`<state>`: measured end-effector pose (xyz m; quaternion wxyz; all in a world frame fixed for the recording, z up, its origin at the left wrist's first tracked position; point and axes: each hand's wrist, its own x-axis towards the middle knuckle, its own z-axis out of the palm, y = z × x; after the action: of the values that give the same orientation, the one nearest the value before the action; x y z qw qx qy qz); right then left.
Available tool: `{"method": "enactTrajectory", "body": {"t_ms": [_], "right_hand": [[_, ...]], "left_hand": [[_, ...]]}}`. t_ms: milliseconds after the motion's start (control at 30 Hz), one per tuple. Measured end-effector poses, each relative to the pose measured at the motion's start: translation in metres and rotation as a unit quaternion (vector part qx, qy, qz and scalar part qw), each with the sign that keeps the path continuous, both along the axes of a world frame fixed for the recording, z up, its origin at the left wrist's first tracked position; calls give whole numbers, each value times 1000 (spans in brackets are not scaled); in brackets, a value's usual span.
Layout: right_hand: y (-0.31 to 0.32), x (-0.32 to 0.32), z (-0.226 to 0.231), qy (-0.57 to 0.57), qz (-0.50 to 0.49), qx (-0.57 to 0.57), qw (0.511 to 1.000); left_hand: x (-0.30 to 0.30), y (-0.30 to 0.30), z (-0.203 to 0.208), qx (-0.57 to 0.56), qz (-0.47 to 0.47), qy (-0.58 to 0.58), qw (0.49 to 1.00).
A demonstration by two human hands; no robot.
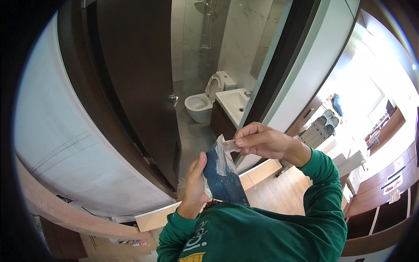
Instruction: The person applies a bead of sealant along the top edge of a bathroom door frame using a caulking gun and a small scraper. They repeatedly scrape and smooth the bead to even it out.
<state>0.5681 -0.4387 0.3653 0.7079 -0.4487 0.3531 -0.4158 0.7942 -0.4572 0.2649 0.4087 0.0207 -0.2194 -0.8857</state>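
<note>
My left hand (195, 183) is closed round the left edge of a dark blue flat board (232, 186), held tilted in front of my chest. White paste (221, 161) is smeared in ridges over the upper part of the board. My right hand (266, 142) pinches a small, pale, see-through spreader (230, 145) between thumb and fingers. The spreader's end meets the board's upper right edge, where the paste lies. Part of the spreader is hidden by my fingers. Both forearms are in green sleeves.
Ahead, a dark door (131, 65) stands ajar on a bathroom with a toilet (198, 105) and a washbasin (235, 102). A white wall panel (74, 131) curves along the left. At right are a folded metal ladder (321, 129) and brown cabinets (393, 172).
</note>
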Motion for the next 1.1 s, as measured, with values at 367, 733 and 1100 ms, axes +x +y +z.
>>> {"method": "enactTrajectory", "body": {"t_ms": [367, 733, 1100], "right_hand": [[1, -33, -32, 145, -108, -82, 980], [25, -2, -47, 15, -194, -199, 961], [11, 11, -57, -58, -202, -175, 962]], "left_hand": [[-8, 16, 11, 21, 98, -106, 989], [-34, 8, -14, 201, -316, 361, 854], [-48, 24, -10, 226, -330, 340, 851]]}}
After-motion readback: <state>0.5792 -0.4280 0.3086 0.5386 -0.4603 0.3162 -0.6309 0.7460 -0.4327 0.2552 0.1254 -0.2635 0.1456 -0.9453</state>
